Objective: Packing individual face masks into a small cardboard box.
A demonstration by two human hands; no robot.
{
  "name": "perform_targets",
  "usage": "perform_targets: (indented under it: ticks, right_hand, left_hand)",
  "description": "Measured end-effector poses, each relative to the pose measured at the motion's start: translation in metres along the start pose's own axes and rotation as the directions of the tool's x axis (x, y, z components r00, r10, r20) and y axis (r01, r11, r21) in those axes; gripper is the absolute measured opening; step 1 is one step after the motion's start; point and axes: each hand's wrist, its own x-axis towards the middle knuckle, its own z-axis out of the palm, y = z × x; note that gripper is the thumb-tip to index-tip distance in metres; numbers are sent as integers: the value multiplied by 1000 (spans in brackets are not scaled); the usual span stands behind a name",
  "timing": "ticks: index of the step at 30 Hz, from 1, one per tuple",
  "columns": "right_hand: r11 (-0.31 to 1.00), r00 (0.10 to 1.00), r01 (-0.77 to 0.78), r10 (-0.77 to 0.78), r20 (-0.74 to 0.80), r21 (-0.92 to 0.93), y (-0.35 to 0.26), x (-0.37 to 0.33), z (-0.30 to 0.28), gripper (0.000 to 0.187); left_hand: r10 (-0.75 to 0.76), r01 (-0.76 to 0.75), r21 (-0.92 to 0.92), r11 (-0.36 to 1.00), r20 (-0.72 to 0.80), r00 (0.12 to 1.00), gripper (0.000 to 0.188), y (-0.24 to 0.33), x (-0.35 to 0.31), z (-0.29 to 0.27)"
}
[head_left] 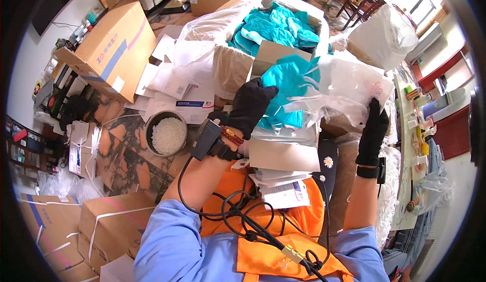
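My left hand (251, 105), in a black glove, pinches the edge of a teal face mask (287, 82) with pale straps. In a black glove too, my right hand (373, 132) is closed on the lower right edge of a translucent plastic bag (349, 84). The bag lies right beside the mask, and its loose strips or the mask's straps cross between them. Below both hands stands an open carton (283, 156) with its flaps spread; more teal material and white packets show inside. Several white printed packets (286, 195) rest on my orange apron.
A large plastic-lined box (230, 71) heaped with teal masks (278, 26) stands ahead. At left are a pot of white pellets (168, 134), a tall carton (114, 49) and strapped boxes (114, 226). A cluttered table (405, 180) runs along the right. Black cables cross my lap.
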Motion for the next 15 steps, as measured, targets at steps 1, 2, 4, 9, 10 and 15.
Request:
perform_targets:
  ticks: [1,2,4,9,10,15]
  right_hand:
    - [1000,1000,13,-13,-5,25,-2,0,-2,34]
    - [998,1000,26,-26,-9,50,-5,-1,-3,34]
    - [996,1000,-27,28,-14,83,-13,0,-8,37]
    - [960,980,168,-139,144,-222,39,14,-56,72]
    - [863,958,285,-245,149,-417,44,12,-61,75]
    - [535,859,487,-437,268,-690,54,2,-69,62]
  left_hand:
    - [-12,12,32,999,-16,1000,39,5,-3,-2]
    - [21,-18,76,997,-39,999,38,11,-7,-2]
    - [92,-95,361,928,26,995,36,5,-8,1]
    - [227,-241,556,795,95,969,38,-15,-10,12]
    - [244,-236,529,815,57,968,42,-12,-14,11]
    - [591,-515,344,785,-167,789,58,33,-8,2]
